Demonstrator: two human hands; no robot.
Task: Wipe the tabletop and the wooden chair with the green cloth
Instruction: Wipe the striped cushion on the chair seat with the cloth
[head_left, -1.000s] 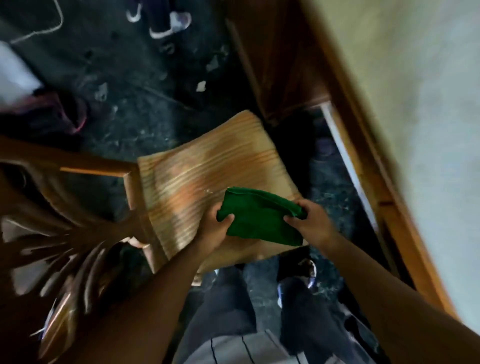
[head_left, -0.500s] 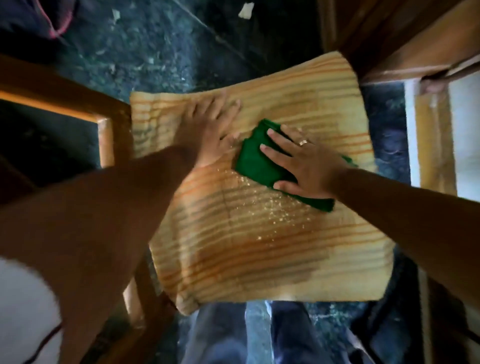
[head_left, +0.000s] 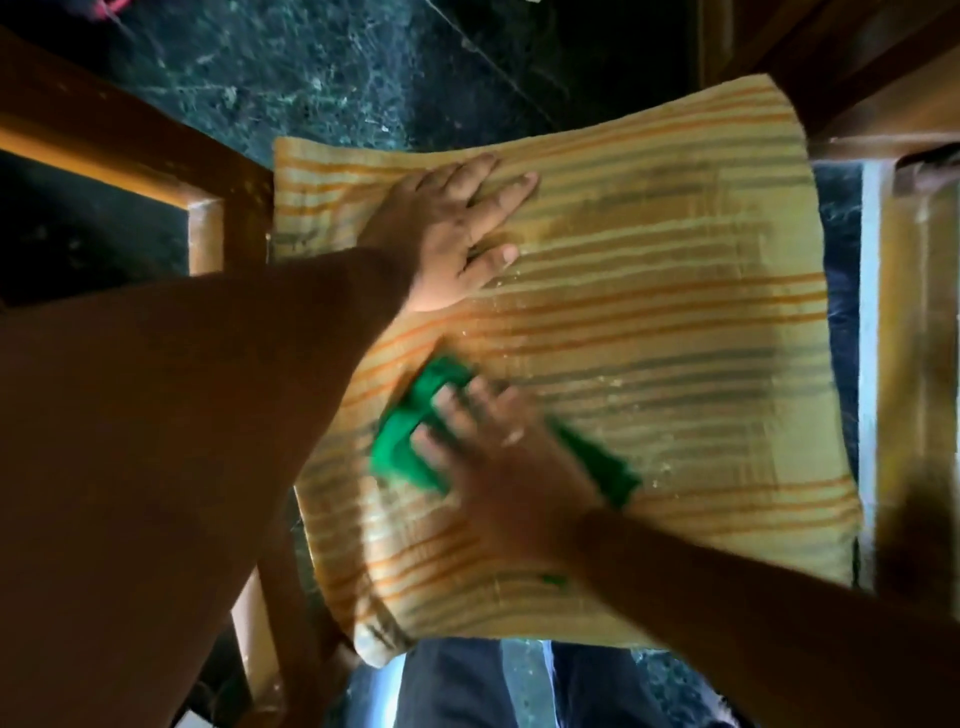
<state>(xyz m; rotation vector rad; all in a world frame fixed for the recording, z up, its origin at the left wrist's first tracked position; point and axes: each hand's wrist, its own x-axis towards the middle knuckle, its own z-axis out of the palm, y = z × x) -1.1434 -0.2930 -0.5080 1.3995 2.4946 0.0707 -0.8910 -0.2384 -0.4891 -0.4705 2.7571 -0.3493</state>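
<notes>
Chair seat (head_left: 649, 322) fills the middle of the view, pale wood with orange grain stripes, seen from above. All places below are given relative to this seat.

Edges and room: far edge and near edge both visible; near left corner rounded. The right half of the seat is bare, with open wood from the middle across to the right edge. Fine pale specks lie scattered on the wood around the middle.

Hands: left hand (head_left: 457, 234) lies flat on the far left part of the seat, palm down, fingers spread, holding nothing. Right hand (head_left: 498, 457) presses flat on the green cloth (head_left: 410, 441) at the near left part of the seat, fingers spread over it, not curled around it. The cloth is bunched, showing beyond the fingertips on the left and again past the wrist on the right. The two hands are apart, with a band of bare wood between them.

Surroundings: chair frame (head_left: 208, 208) of darker wood joins the seat's left edge. Dark wooden furniture (head_left: 857, 67) stands just past the far right corner; what it is, cannot tell. Dark speckled floor (head_left: 337, 67) beyond the far edge. The person's dark trouser legs (head_left: 452, 686) show below the near edge.
</notes>
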